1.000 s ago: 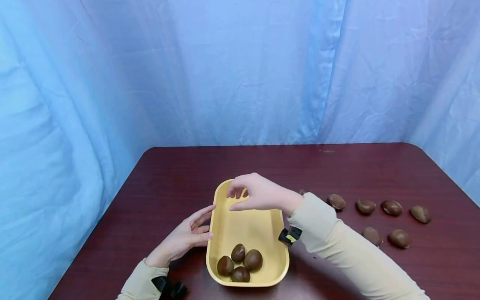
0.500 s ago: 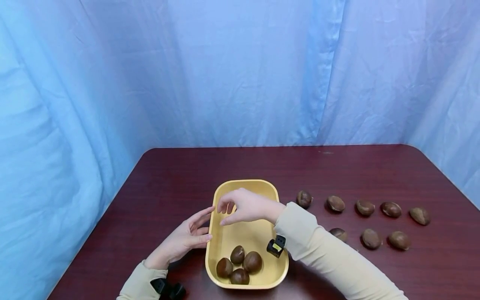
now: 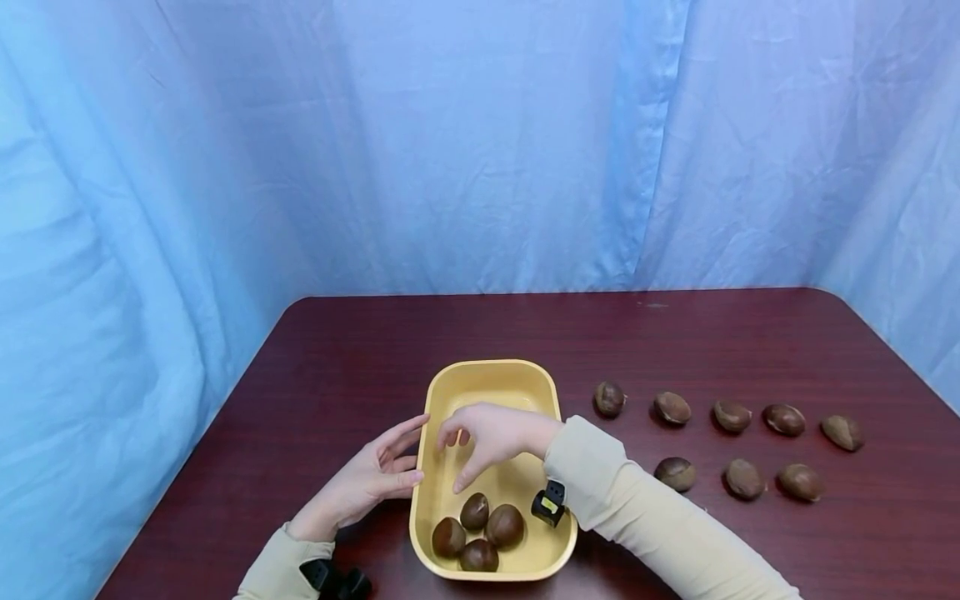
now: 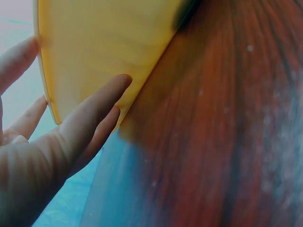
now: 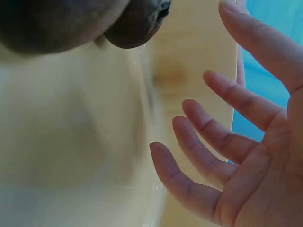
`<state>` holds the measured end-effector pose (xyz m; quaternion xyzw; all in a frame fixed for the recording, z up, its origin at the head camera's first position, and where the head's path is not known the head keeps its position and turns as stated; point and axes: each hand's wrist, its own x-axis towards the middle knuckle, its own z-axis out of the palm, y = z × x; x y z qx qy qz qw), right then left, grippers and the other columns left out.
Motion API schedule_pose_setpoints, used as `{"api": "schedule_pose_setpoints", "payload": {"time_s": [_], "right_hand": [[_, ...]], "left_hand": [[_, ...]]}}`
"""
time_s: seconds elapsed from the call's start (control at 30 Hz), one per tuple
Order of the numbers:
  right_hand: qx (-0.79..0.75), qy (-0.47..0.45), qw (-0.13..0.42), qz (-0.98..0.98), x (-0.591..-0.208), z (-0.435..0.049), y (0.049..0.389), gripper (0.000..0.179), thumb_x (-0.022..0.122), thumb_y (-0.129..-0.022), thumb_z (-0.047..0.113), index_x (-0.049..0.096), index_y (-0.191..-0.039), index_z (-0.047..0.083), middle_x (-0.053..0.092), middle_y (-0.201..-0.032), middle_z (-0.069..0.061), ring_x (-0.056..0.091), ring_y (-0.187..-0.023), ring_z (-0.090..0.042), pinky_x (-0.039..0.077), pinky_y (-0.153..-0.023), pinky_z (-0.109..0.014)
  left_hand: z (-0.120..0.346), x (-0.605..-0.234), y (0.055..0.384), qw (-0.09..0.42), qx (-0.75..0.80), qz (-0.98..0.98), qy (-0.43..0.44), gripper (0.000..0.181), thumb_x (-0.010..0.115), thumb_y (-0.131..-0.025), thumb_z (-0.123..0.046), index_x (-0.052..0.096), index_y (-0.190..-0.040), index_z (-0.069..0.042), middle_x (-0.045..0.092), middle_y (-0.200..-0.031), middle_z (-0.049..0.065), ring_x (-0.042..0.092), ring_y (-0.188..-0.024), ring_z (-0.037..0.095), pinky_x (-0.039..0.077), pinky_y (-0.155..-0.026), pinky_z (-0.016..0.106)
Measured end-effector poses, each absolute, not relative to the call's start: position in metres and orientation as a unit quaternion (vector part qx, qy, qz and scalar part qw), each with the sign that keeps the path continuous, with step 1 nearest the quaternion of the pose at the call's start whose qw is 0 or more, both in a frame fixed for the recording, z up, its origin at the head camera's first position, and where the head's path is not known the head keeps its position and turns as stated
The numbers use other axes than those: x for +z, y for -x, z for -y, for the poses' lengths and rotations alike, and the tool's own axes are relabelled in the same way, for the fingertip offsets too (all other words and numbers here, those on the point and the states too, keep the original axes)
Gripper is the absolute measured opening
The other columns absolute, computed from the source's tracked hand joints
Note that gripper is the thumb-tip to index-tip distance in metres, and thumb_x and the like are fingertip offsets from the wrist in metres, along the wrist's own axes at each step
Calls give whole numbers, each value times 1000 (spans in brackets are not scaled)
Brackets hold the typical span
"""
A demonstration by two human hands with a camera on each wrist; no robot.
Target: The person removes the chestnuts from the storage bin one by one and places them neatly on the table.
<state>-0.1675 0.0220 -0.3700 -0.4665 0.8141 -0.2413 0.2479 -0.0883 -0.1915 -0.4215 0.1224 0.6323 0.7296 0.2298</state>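
The tray [image 3: 510, 383] looked like smooth plastic with a soft sheen. The nuts [image 3: 506, 526] had smooth, lightly glossy shells, some with duller, rough-looking patches. The table [image 3: 375, 350] showed wood grain under a glossy finish. The curtain [image 3: 487, 167] was creased cloth, faintly satiny; the sleeves [image 3: 667, 508] were matt cloth.

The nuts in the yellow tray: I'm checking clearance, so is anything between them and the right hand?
Nothing visible is: the right hand is over the yellow tray, and only bare tray shows between its thumb and the nearest nut.
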Motion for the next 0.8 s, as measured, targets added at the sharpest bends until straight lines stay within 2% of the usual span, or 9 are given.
{"api": "schedule_pose_setpoints", "payload": {"time_s": [0.23,0.5,0.8], "right_hand": [[-212,473,258,-815,-375,-20,166,45,88,-65,26,67,-103,15,66,-104,-1,59,-98,-15,45,-83,-21],[-189,477,262,-818,-379,-18,166,46,88,-64,27,67,-104,15,66,-105,-2,59,-100,-14,45,-88,-22],[-176,481,249,-822,-381,-17,165,43,87,-66,24,67,-102,13,66,-100,-3,58,-92,-13,45,-83,-20]], "left_hand": [[192,-421,88,231,730,-632,-119,80,60,-90,-1,8,-152,-3,5,-155,28,55,-115,17,53,-84,32],[192,-419,87,236,725,-638,-111,80,60,-91,-3,8,-152,-4,5,-156,27,54,-118,21,53,-84,33],[192,-421,88,236,733,-628,-117,80,59,-91,-1,7,-152,-3,4,-155,27,56,-115,19,53,-84,32]]}}
